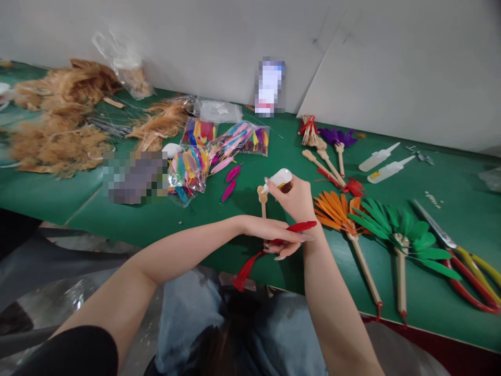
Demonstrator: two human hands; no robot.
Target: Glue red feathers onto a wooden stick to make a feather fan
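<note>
My right hand (295,198) is closed around a small white glue bottle (281,177), its nozzle tilted down to the left. The nozzle tip is at the rounded head of a wooden stick (263,209); I cannot tell whether it touches. My left hand (276,235) grips the lower part of this stick, its fingers partly hiding it. A red feather (302,226) sticks out to the right between the left fingers, across the right wrist. A red tassel (246,271) hangs below the left hand. Two magenta feathers (229,189) lie left of the stick's head.
An orange feather fan (336,213), a green feather fan (407,235) and large scissors (457,256) lie right. Two more bottles (385,171) and a purple-feathered stick (340,146) lie behind. Bagged feathers (190,169) and brown fibre (58,130) are left. A phone (269,86) leans against the wall.
</note>
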